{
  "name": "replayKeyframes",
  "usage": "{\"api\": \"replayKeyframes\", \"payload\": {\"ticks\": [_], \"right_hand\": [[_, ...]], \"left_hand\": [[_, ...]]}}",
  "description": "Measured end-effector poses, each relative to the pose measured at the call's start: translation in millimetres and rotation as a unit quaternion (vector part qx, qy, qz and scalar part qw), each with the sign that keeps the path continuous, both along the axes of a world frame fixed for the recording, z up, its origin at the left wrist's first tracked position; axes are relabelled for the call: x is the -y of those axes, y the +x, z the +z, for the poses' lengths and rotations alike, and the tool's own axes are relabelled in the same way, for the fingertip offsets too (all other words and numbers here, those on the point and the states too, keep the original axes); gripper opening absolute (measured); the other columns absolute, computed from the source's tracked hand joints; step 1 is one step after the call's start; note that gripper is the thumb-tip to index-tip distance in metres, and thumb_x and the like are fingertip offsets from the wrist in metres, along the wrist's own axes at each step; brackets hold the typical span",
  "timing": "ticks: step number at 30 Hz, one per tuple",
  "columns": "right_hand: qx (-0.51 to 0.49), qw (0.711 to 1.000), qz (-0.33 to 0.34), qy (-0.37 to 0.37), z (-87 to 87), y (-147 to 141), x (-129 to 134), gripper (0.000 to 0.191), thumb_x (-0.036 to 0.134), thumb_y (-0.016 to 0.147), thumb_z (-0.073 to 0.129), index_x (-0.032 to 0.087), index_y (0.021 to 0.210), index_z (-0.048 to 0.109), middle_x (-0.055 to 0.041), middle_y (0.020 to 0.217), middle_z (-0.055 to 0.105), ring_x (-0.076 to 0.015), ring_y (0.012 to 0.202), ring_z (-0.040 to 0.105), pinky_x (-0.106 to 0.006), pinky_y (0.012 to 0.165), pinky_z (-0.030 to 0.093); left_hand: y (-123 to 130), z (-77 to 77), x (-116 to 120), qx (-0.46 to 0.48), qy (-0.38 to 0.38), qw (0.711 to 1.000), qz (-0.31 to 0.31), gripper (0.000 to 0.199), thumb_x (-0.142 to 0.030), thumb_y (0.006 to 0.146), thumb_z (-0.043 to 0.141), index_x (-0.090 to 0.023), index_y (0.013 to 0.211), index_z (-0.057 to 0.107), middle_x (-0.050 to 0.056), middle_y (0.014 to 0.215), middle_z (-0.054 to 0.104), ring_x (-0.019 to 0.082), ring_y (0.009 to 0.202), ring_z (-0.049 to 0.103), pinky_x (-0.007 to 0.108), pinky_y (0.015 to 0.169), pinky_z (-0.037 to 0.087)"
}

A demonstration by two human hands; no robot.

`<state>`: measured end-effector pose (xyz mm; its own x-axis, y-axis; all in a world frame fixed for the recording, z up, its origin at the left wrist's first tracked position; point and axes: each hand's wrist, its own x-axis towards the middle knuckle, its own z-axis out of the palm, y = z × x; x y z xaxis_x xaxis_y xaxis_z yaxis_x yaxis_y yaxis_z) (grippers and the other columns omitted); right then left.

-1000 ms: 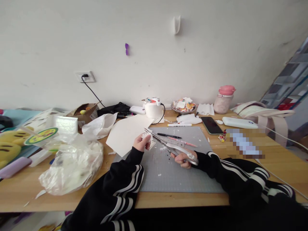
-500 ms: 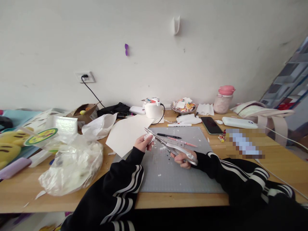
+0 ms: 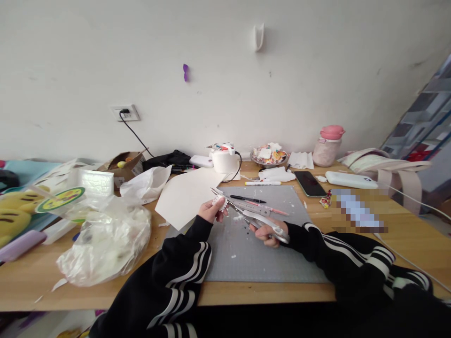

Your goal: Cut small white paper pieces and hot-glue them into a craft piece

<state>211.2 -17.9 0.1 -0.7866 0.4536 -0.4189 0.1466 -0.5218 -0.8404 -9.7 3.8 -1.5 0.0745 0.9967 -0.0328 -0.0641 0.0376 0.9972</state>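
- The right hand (image 3: pixel 268 233) is curled closed around the pale grey-and-white handles of a pair of long metal scissors (image 3: pixel 260 218), whose blades slant up toward the left hand.
- The left hand (image 3: pixel 212 210) is pinched nearly shut, thumb over fingers, on a small white paper-like piece with a scalloped edge (image 3: pixel 221 203); the blades cross at this piece, though whether they are biting into it cannot be told.
- Below both hands lies a flat grey cutting mat (image 3: pixel 260 267) scattered with tiny white scraps.
- Just beyond the right hand, on the mat, are a slim black pen (image 3: pixel 247 199) and a thin pinkish pen (image 3: pixel 278 210).
- Behind and left of the left hand, a large plain white sheet (image 3: pixel 186 195) overlaps the mat's corner.
- Well to the left hand's left, a crumpled clear plastic bag (image 3: pixel 105 244) sits on the light wooden worktop (image 3: pixel 268 293).
- Farther out, beyond the right hand and to its right, lies a black-screened phone (image 3: pixel 310 183).
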Motion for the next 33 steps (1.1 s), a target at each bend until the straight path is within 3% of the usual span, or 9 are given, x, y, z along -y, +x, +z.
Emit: {"api": "replayKeyframes", "payload": {"ticks": [12, 19, 28, 33], "right_hand": [[0.007, 1.0, 0.003, 0.002, -5.1, 1, -3, 0.036, 0.029, 0.061, 0.066, 0.021, 0.082, 0.038, 0.0139, 0.048, 0.031, 0.0002, 0.029, 0.016, -0.018, 0.032, 0.004], [0.008, 1.0, -0.007, 0.003, -5.5, 0, -2, 0.037, 0.029, 0.059, 0.066, 0.02, 0.082, 0.039, 0.0138, 0.046, 0.033, 0.0006, 0.029, 0.016, -0.017, 0.032, 0.005], [0.014, 1.0, -0.006, 0.009, -4.9, 0, -2, 0.037, 0.028, 0.059, 0.067, 0.021, 0.081, 0.038, 0.0148, 0.044, 0.032, 0.0001, 0.028, 0.017, -0.015, 0.031, 0.009], [-0.027, 0.998, 0.042, -0.042, -13.7, 2, -9, 0.045, 0.05, 0.061, 0.066, 0.022, 0.08, 0.036, 0.0145, 0.046, 0.034, 0.0001, 0.027, 0.015, -0.014, 0.029, 0.008]], "left_hand": [[2, 2.6, 3, -0.006, -0.002, 1.0, 0.01, 0.05, -0.064, 0.053, 0.064, -0.015, 0.058, 0.057, -0.002, 0.04, 0.053, 0.007, 0.029, 0.04, 0.022, 0.033, 0.027], [4, 8.7, 10, 0.023, 0.016, 0.998, 0.048, 0.042, -0.055, 0.062, 0.063, -0.015, 0.056, 0.054, -0.004, 0.041, 0.051, 0.007, 0.03, 0.042, 0.021, 0.033, 0.027], [5, 10.2, 10, 0.051, 0.02, 0.994, 0.097, 0.039, -0.051, 0.061, 0.067, -0.015, 0.059, 0.053, -0.006, 0.039, 0.048, 0.006, 0.029, 0.04, 0.02, 0.034, 0.03], [4, 9.1, 9, 0.052, 0.027, 0.994, 0.092, 0.038, -0.049, 0.06, 0.067, -0.015, 0.055, 0.049, -0.007, 0.038, 0.047, 0.005, 0.029, 0.041, 0.019, 0.033, 0.029]]}}
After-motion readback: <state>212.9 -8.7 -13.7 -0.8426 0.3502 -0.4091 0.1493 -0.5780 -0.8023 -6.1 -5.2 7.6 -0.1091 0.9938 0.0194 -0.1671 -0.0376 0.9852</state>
